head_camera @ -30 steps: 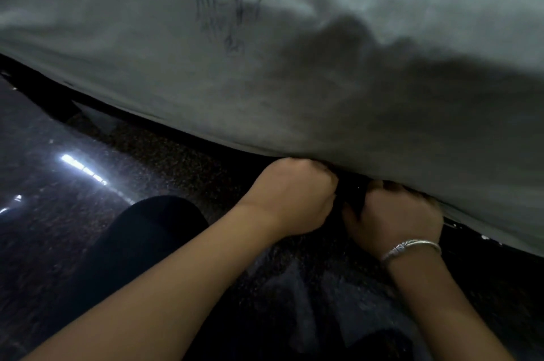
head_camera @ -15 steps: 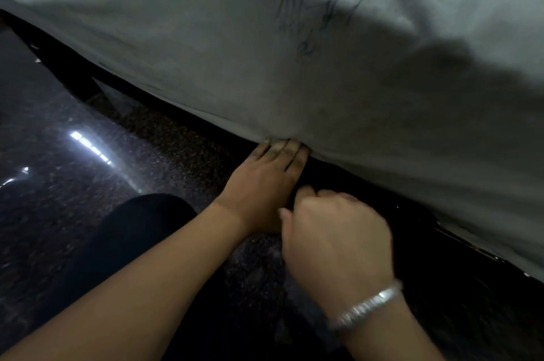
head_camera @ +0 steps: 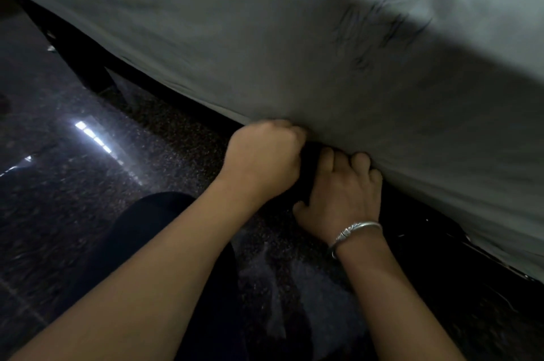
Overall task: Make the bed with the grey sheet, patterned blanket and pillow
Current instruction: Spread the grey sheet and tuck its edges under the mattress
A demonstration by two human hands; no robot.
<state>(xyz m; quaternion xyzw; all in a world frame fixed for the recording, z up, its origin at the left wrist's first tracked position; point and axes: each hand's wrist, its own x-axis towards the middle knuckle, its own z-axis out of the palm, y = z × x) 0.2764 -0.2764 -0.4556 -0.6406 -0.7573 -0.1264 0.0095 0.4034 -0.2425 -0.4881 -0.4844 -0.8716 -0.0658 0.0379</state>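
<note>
The grey sheet (head_camera: 265,37) hangs over the side of the mattress and fills the upper part of the view; it carries a dark scribbled mark (head_camera: 379,28). My left hand (head_camera: 265,160) is curled into a fist at the sheet's lower edge and grips the cloth there. Just to its right, my right hand (head_camera: 344,196), with a silver bracelet on the wrist, pushes its fingers up under the same edge; the fingertips are hidden. Neither the patterned blanket nor the pillow is in view.
A dark speckled polished floor (head_camera: 73,184) reflects a ceiling light at the left. The black bed frame and a leg (head_camera: 85,66) run under the mattress. My knee in dark trousers (head_camera: 141,237) is below my left arm.
My left hand went from flat fingers under the edge to a curled grip on it. My right hand came down from mid-air to the edge. The view has shifted left along the bed.
</note>
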